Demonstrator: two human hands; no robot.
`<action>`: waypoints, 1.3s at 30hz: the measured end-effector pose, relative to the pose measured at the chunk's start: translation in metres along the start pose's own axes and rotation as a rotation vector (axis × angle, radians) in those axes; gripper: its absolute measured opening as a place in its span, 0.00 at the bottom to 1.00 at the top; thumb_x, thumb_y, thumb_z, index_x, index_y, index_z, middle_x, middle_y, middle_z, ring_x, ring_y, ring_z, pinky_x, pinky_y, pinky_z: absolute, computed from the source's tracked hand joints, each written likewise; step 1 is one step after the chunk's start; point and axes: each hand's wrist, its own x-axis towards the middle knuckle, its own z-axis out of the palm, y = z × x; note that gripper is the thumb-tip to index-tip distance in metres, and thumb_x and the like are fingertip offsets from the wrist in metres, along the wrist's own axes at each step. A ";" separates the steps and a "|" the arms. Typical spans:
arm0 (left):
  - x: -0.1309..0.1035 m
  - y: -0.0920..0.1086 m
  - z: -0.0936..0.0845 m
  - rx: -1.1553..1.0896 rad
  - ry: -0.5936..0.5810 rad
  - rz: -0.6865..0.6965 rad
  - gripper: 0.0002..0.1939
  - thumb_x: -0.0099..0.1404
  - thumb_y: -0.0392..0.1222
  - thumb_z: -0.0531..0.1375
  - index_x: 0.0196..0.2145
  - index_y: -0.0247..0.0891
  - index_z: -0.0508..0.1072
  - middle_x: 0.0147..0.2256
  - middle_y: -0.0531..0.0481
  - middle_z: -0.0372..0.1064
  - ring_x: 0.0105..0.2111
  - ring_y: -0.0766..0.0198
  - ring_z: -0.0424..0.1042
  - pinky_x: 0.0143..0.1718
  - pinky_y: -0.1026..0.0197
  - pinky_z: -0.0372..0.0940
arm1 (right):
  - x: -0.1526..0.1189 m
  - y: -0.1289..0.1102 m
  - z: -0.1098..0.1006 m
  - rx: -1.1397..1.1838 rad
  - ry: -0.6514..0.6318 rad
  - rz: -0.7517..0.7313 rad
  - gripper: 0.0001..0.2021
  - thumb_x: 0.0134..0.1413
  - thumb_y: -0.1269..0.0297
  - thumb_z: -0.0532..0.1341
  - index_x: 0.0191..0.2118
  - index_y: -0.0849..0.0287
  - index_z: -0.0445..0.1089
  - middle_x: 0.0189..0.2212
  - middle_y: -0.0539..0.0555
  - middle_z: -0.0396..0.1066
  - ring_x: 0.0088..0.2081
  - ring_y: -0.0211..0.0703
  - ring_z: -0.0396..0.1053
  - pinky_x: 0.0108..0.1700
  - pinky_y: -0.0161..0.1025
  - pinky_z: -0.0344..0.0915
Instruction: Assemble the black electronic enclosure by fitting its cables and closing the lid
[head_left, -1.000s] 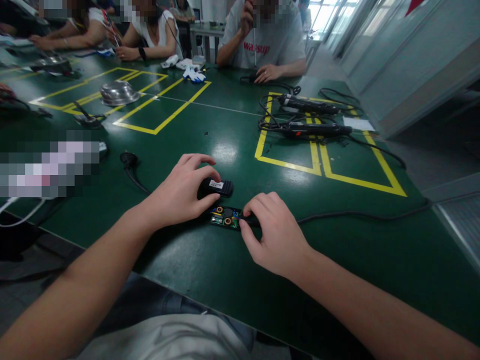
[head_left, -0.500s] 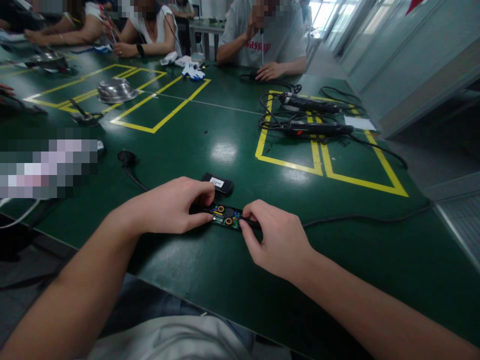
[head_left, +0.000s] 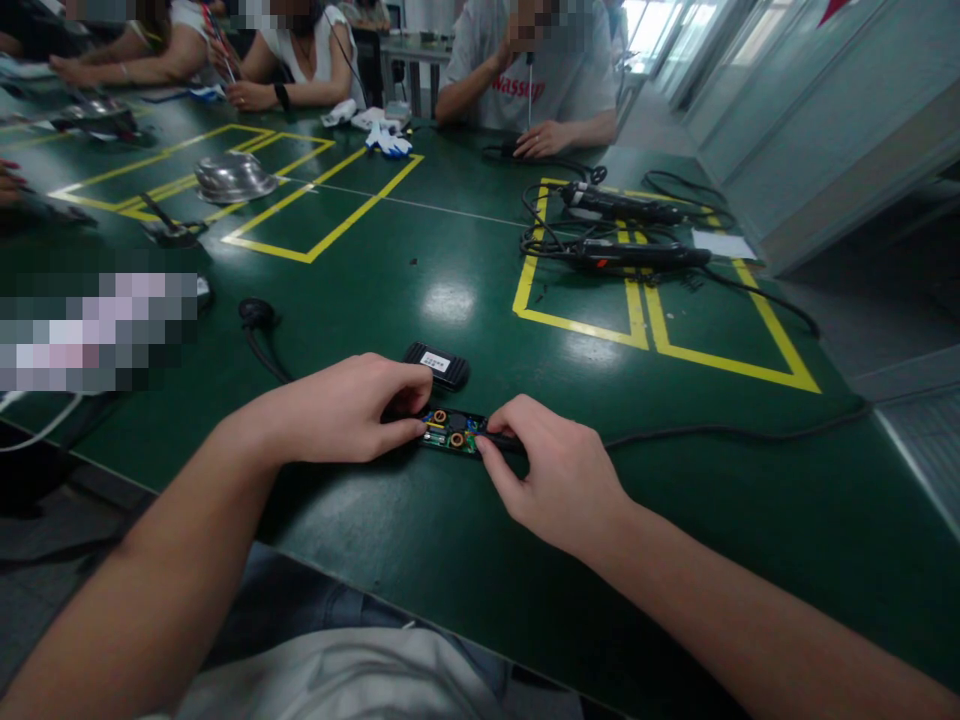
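Observation:
A small green circuit board (head_left: 448, 431) with two copper-coloured ring coils lies in an open black plastic case on the table in front of me. My left hand (head_left: 367, 408) is closed on the left end of this case, thumb and fingers pinching where a cord appears to enter. On the other side, my right hand (head_left: 551, 470) pinches the black cable (head_left: 504, 441) at the case's right end, its fingertips touching the board's edge. Just behind lies the black ribbed case cover (head_left: 437, 365) with a white label. My fingers hide both ends of the board.
A black plug (head_left: 257, 314) on its cord lies to the left, near a blurred-out object. Two black corded power tools (head_left: 645, 257) rest at the right inside yellow tape. Farther back are a metal bowl (head_left: 234, 178), gloves (head_left: 388, 141) and several people seated at the table.
Both hands keep their places at the case, with only slight finger shifts at its ends. The whole view has shifted a little.

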 end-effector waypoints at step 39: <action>-0.004 0.000 -0.006 -0.143 -0.002 -0.013 0.07 0.65 0.46 0.60 0.32 0.41 0.71 0.26 0.54 0.70 0.26 0.62 0.69 0.30 0.61 0.60 | 0.002 0.000 -0.005 0.105 0.037 0.004 0.08 0.70 0.69 0.55 0.37 0.53 0.67 0.30 0.51 0.74 0.28 0.42 0.70 0.32 0.40 0.62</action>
